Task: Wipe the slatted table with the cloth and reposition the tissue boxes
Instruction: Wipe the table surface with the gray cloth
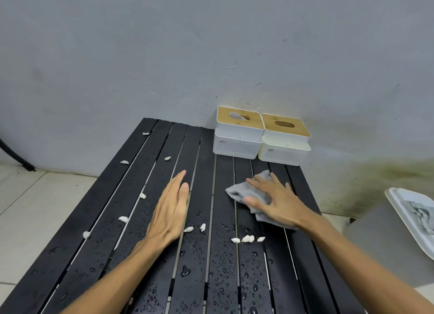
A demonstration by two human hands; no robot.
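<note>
My right hand [279, 201] presses flat, fingers spread, on the soft grey cloth [249, 194] right of centre on the wet slatted table [117, 219], which I judge limp and best pinned under the palm, while my left hand [170, 210] rests open, holding nothing

Crumpled grey cloth [252, 194] on wet black slatted table [131, 196]

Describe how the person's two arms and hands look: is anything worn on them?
Both forearms are bare up to the picture's lower edge, with no sleeve in view. The left hand and the right hand wear no glove, and no ring, watch or bracelet shows. The fingers are long and slim, with short nails.
</note>
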